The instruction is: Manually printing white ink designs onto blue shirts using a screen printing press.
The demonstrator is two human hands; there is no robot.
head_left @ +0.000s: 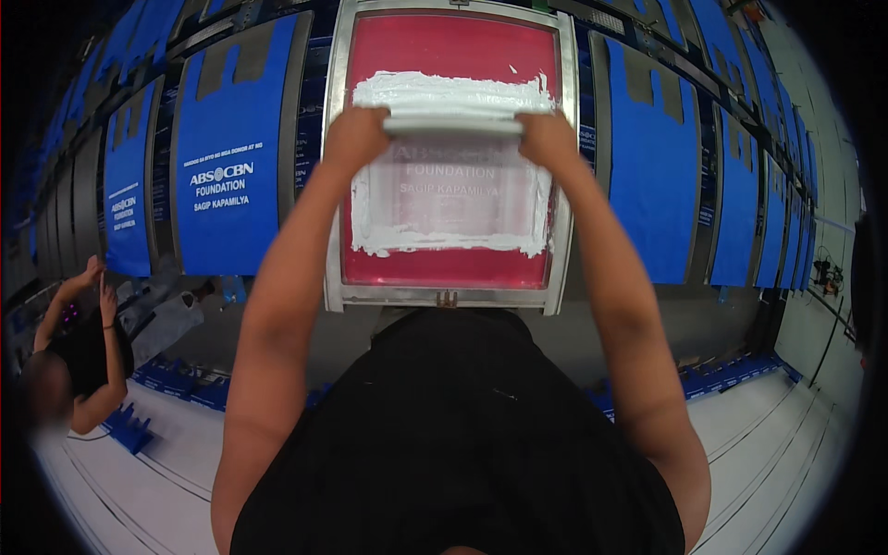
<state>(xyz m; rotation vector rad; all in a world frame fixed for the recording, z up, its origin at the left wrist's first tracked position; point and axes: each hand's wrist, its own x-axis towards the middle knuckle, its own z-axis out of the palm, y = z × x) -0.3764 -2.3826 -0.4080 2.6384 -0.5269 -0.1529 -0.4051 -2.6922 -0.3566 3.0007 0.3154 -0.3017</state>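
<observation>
Head: left hand and right hand grip squeegee (blurred)

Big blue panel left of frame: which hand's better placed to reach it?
Probably the left hand: both hands grip the pale bar, but the right hand is farther from the blue panel.

The squeegee spans the mesh inside the screen frame, between the left hand and right hand. Paste lies on the mesh, before and behind the squeegee. Sheets lie left and right of the frame; a co-worker is far left.
</observation>
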